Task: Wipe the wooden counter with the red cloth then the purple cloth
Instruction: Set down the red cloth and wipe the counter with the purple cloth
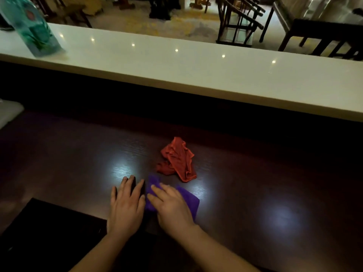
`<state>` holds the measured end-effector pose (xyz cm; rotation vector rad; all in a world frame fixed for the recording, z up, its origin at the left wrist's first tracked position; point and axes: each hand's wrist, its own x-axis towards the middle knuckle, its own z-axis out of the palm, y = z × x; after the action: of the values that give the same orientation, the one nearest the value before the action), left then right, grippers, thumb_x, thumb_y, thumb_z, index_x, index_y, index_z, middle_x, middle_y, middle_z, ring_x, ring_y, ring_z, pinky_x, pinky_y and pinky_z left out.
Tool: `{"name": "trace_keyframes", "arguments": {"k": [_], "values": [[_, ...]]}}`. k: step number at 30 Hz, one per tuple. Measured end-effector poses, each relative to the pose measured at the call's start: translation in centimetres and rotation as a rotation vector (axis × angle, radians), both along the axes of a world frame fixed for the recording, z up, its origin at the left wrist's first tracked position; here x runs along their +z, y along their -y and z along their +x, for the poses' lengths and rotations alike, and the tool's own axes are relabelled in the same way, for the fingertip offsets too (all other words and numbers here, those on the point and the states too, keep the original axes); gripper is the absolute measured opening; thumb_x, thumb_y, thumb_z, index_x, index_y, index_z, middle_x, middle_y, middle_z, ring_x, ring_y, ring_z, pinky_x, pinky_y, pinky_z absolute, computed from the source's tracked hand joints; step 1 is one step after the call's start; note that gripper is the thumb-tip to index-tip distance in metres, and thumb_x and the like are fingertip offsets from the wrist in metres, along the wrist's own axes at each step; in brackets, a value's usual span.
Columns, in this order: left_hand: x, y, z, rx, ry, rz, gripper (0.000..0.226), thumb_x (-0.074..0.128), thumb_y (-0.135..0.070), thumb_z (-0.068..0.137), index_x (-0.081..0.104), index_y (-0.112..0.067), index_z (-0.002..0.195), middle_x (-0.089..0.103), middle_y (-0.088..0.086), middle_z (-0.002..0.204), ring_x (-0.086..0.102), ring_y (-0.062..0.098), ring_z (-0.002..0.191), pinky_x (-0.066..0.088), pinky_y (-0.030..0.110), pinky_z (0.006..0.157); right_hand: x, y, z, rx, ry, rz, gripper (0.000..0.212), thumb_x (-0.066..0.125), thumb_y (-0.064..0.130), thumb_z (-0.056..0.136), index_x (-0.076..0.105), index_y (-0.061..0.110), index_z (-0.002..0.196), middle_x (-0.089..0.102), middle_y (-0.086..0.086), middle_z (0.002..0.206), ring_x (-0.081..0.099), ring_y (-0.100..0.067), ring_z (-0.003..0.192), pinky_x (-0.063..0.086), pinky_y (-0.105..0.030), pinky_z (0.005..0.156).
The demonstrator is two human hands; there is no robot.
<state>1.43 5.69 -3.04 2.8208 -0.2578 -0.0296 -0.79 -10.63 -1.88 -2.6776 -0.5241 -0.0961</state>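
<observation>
Right hand (172, 208) flat (fingers spread) on purple cloth (188, 199).

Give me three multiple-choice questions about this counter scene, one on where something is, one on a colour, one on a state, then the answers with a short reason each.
1. Where does the red cloth lie?
A. On the dark wooden counter, beyond the hands
B. On the white ledge
C. Under the left hand

2. What colour is the cloth under the right hand?
A. Green
B. Purple
C. White

3. What state is the red cloth in?
A. Folded into a neat square
B. Crumpled and lying loose
C. Held in a fist

Answers:
1. A, it sits on the dark wood just past the purple cloth, below the white ledge.
2. B, purple fabric shows around the fingers pressing on it.
3. B, it lies bunched in folds with neither hand on it; the left hand rests flat on bare wood.
</observation>
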Motion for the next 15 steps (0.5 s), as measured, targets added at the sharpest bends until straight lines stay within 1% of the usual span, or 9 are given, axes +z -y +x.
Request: {"name": "trace_keyframes", "arguments": {"k": [2, 3, 5, 7, 9, 10, 13, 15], "values": [[0.0, -0.5, 0.2, 0.013, 0.006, -0.079, 0.060, 0.028, -0.038, 0.089, 0.058, -0.014, 0.135, 0.047, 0.015, 0.148, 0.038, 0.033, 0.141, 0.021, 0.060, 0.115, 0.4, -0.7, 2.2, -0.030, -0.079, 0.035, 0.044, 0.044, 0.019, 0.085, 0.060, 0.019, 0.126, 0.054, -0.005, 0.141, 0.048, -0.031, 0.127, 0.041, -0.041, 0.103], [0.0, -0.8, 0.4, 0.017, 0.001, -0.109, 0.061, 0.027, -0.039, 0.089, 0.058, -0.014, 0.135, 0.046, 0.014, 0.150, 0.036, 0.031, 0.143, 0.019, 0.057, 0.117, 0.5, -0.8, 3.1, -0.058, -0.110, 0.035, 0.045, 0.046, 0.016, 0.085, 0.057, 0.018, 0.128, 0.051, -0.005, 0.143, 0.045, -0.032, 0.128, 0.040, -0.042, 0.104], [0.2, -1.3, 0.8, 0.014, -0.022, -0.132, 0.063, 0.025, -0.041, 0.088, 0.056, -0.016, 0.137, 0.043, 0.009, 0.153, 0.030, 0.025, 0.146, 0.014, 0.051, 0.119, 0.6, -1.1, 4.3, -0.121, -0.105, 0.044, 0.047, 0.048, 0.011, 0.083, 0.057, 0.018, 0.129, 0.050, -0.004, 0.144, 0.046, -0.032, 0.123, 0.041, -0.041, 0.101], [0.5, -1.9, 1.1, -0.022, -0.047, -0.091, 0.067, 0.020, -0.045, 0.087, 0.051, -0.020, 0.141, 0.038, 0.002, 0.156, 0.025, 0.020, 0.148, 0.009, 0.047, 0.120, 0.8, -1.5, 4.9, -0.178, -0.110, 0.120, 0.049, 0.050, 0.005, 0.081, 0.059, 0.017, 0.128, 0.053, -0.005, 0.140, 0.048, -0.029, 0.118, 0.040, -0.036, 0.103], [0.7, -2.6, 1.4, -0.057, -0.057, -0.015, 0.072, 0.014, -0.051, 0.086, 0.045, -0.025, 0.146, 0.034, -0.002, 0.158, 0.021, 0.018, 0.149, 0.004, 0.048, 0.120, 1.5, -1.9, 5.3, -0.234, -0.117, 0.234, 0.052, 0.053, 0.000, 0.078, 0.061, 0.015, 0.126, 0.058, -0.007, 0.135, 0.050, -0.026, 0.117, 0.037, -0.029, 0.106], [0.8, -2.9, 1.5, -0.054, -0.066, 0.019, 0.071, 0.014, -0.052, 0.087, 0.041, -0.027, 0.147, 0.031, -0.002, 0.159, 0.018, 0.018, 0.150, 0.002, 0.049, 0.120, 1.8, -2.0, 5.6, -0.262, -0.105, 0.288, 0.051, 0.055, -0.002, 0.077, 0.062, 0.014, 0.125, 0.060, -0.008, 0.132, 0.052, -0.026, 0.117, 0.037, -0.027, 0.106], [1.0, -3.7, 2.6, 0.027, -0.090, 0.058, 0.059, 0.029, -0.048, 0.096, 0.029, -0.032, 0.152, 0.021, 0.000, 0.163, 0.007, 0.021, 0.152, -0.001, 0.053, 0.119, 3.2, -2.5, 6.9, -0.301, -0.025, 0.389, 0.046, 0.060, -0.003, 0.077, 0.065, 0.011, 0.121, 0.065, -0.011, 0.125, 0.056, -0.028, 0.114, 0.039, -0.029, 0.104], [1.0, -4.3, 3.4, 0.083, -0.109, 0.060, 0.059, 0.035, -0.047, 0.097, 0.024, -0.033, 0.153, 0.016, 0.002, 0.164, 0.002, 0.022, 0.152, -0.002, 0.055, 0.119, 3.8, -3.3, 8.2, -0.326, -0.005, 0.414, 0.045, 0.061, -0.001, 0.078, 0.065, 0.011, 0.121, 0.063, -0.011, 0.127, 0.054, -0.028, 0.115, 0.037, -0.028, 0.104]]}}
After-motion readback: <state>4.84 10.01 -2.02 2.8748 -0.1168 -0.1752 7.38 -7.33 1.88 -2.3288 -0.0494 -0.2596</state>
